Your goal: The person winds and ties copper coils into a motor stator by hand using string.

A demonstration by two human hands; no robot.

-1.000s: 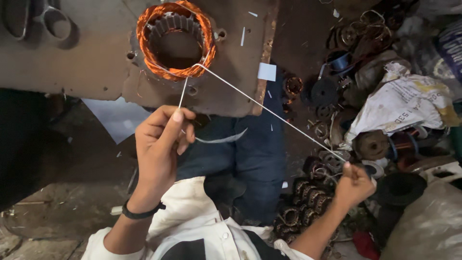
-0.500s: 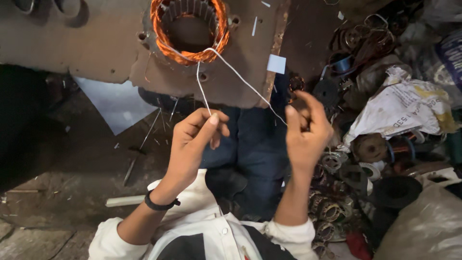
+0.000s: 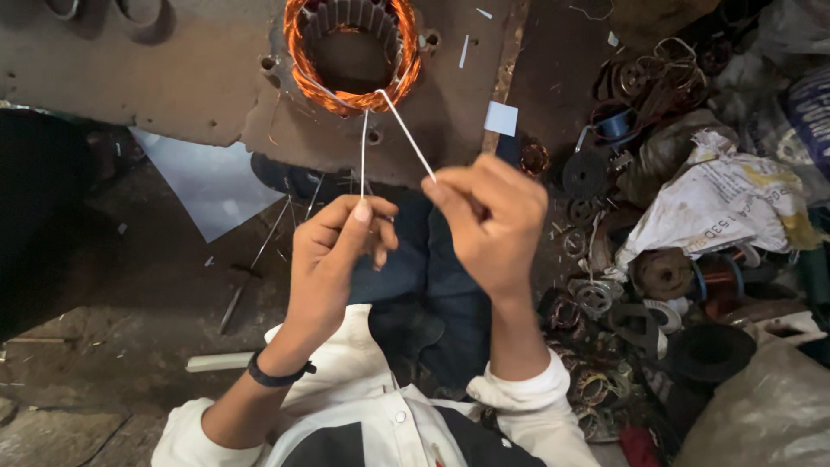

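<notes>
White lacing cord point(image 3: 406, 134), thin and limp, is looping through the stiff copper-wound stator point(image 3: 353, 54) at the bench's near edge; your left hand point(image 3: 333, 251) and right hand point(image 3: 488, 220) are each pinching one strand, so keep gripping near the ends.

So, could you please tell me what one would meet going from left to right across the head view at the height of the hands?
Pale sheet on the floor → left hand pinching one white strand → right hand pinching the other strand → dark round motor parts → crumpled white sack.
</notes>
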